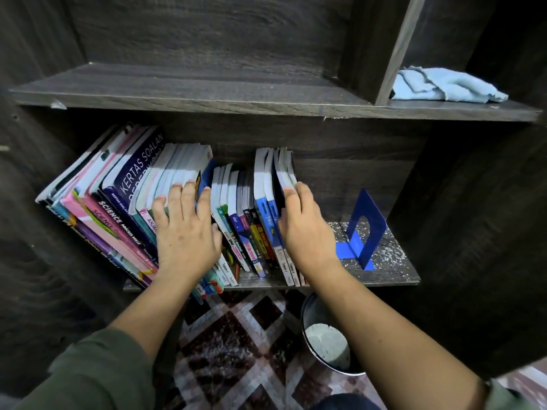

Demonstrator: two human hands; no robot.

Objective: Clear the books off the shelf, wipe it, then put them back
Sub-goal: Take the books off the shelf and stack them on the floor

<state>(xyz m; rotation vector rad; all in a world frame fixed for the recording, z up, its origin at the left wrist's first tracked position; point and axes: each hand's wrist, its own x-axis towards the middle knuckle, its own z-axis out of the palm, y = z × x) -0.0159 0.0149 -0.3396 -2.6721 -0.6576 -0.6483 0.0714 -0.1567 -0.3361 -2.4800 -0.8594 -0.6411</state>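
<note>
Gripping nothing yet, the left hand point(186, 232) lies flat with fingers spread on the leaning stack of large colourful workbooks point(118, 202) at the left of the dark wood-grain lower shelf point(384, 273). Right of it, the slim upright paperbacks point(245, 226) stand spines outward, long axes vertical, tilting slightly left. The right hand point(305, 229) presses their outer cover, fingers curling over the top edge. To lift well, squeeze the block between both palms and draw it straight out. Further right stands a blue metal bookend point(364, 229); a light blue cloth point(444, 85) waits above.
</note>
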